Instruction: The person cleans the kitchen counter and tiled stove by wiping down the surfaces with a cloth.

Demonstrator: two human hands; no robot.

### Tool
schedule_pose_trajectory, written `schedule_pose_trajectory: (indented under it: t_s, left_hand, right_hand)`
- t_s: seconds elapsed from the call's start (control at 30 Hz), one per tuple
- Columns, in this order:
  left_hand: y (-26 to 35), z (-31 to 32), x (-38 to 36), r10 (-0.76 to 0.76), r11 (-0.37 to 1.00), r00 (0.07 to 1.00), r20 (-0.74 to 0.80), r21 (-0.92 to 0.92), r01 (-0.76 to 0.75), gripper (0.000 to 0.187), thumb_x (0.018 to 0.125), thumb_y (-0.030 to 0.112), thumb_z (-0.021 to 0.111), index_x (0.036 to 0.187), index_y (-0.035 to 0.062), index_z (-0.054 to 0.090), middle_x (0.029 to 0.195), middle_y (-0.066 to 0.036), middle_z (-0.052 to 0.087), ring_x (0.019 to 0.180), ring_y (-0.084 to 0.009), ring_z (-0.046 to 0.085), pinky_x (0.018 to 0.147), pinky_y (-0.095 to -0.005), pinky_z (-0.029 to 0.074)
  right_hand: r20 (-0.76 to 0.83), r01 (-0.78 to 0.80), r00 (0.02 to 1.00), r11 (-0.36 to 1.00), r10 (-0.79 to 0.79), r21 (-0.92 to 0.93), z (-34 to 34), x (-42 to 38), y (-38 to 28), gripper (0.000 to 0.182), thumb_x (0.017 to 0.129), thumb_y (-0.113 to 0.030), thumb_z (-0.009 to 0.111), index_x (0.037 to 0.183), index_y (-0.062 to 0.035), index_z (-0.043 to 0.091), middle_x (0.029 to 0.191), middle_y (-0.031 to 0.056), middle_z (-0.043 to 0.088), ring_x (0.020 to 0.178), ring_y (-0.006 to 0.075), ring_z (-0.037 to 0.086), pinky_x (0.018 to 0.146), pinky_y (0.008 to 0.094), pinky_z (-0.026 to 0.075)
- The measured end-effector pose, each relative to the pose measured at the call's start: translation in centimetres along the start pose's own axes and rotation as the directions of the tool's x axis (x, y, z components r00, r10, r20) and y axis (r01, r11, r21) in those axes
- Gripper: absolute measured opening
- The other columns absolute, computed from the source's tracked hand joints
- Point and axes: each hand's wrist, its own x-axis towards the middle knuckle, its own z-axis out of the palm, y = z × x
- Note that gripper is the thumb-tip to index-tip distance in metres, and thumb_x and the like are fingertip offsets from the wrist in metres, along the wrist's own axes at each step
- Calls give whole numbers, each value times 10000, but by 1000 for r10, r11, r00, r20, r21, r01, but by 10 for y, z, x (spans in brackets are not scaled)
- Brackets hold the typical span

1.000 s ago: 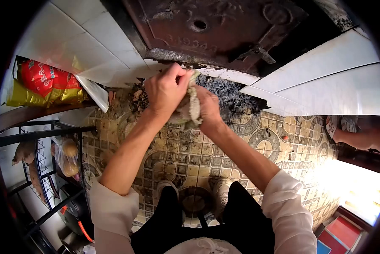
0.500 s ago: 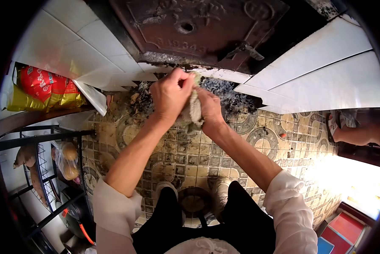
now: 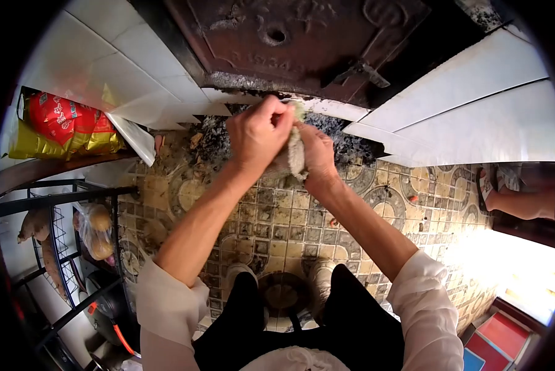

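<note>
A greyish, bunched-up cloth point(image 3: 297, 154) hangs between my two hands, above the sooty floor in front of a brown metal stove door point(image 3: 271, 55). My left hand point(image 3: 257, 133) is closed in a fist around the cloth's upper end, where a greenish bit sticks out. Just to the right and slightly lower, my right hand point(image 3: 317, 151) is wrapped round the other part. Its fingertips are mostly hidden. Below and behind the hands lie black ash and debris point(image 3: 212, 136) along the foot of the stove.
White tiled walls point(image 3: 463, 99) flank the stove. On the left are red and gold packets point(image 3: 73, 127) and a black rack point(image 3: 67, 201) with bagged produce point(image 3: 98, 232). A round dark stool point(image 3: 283, 295) stands between my feet. Another person's leg point(image 3: 521, 203) shows at right.
Both hands have shifted slightly to the right with the cloth. A small reddish bit on the floor beside my right forearm now shows.
</note>
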Motion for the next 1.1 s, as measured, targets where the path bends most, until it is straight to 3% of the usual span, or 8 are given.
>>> schedule_pose_trajectory:
  t_s: [0.13,0.2,0.27,0.33,0.73,0.87,1.03,1.1]
  left_hand:
    - [-4,-5,0,2,999,998,-59,50,1,209,792,129,740,688,116,560,578,-8,639,470,-138,624,421,-270,478]
    - [5,3,4,6,1000,998,-63,-26,-8,212,786,120,742,685,117,555,576,-8,636,472,-158,626,420,-277,468]
    - [7,2,1,28,1000,997,-77,10,-27,218,787,127,745,682,128,554,558,-4,623,465,-149,616,416,-276,453]
    - [5,-3,2,-27,1000,1000,-8,11,27,165,781,76,746,711,59,598,635,-38,662,514,-152,640,474,-271,476]
    - [-1,0,0,14,999,1000,-28,43,-13,213,784,132,744,695,123,551,584,-19,633,472,-162,618,423,-299,453]
    - [10,9,8,102,994,993,-60,31,-100,215,795,141,743,698,122,552,579,-22,631,471,-151,621,409,-288,456]
    - [-5,3,-4,-2,1000,999,-41,-10,2,205,794,98,727,689,101,551,565,-16,629,452,-155,613,408,-288,468]
    - [1,-2,3,0,1000,998,-64,4,0,205,792,110,731,684,104,556,591,-11,641,481,-154,628,435,-271,480]
  right_hand:
    - [-36,38,998,996,-41,-84,-3,12,16,266,900,-226,655,669,-99,613,582,-18,568,463,77,468,438,251,368]
    - [-121,-41,991,994,53,97,12,0,5,305,903,-244,648,628,-123,595,562,-52,508,456,58,353,450,235,258]
    - [-35,53,998,998,-54,-28,1,9,8,307,905,-238,641,626,-121,587,570,-52,498,456,60,350,445,237,253]
    - [-33,-14,999,999,15,40,4,1,3,296,894,-246,658,637,-117,590,570,-51,500,464,54,359,446,244,265]
    - [-62,18,998,996,-24,-89,-6,12,16,245,878,-249,672,687,-109,613,562,-49,493,492,62,392,465,240,314]
    - [-76,2,997,996,5,90,-1,8,4,227,887,-235,647,713,-92,622,610,-29,551,513,73,455,475,257,374]
    - [4,-59,998,998,59,-24,-1,-6,-1,233,897,-249,651,760,-61,634,683,63,659,518,135,602,472,288,484]
    - [-30,5,1000,998,-7,-63,0,3,6,239,900,-223,638,704,-91,602,635,14,609,492,100,532,455,276,432]
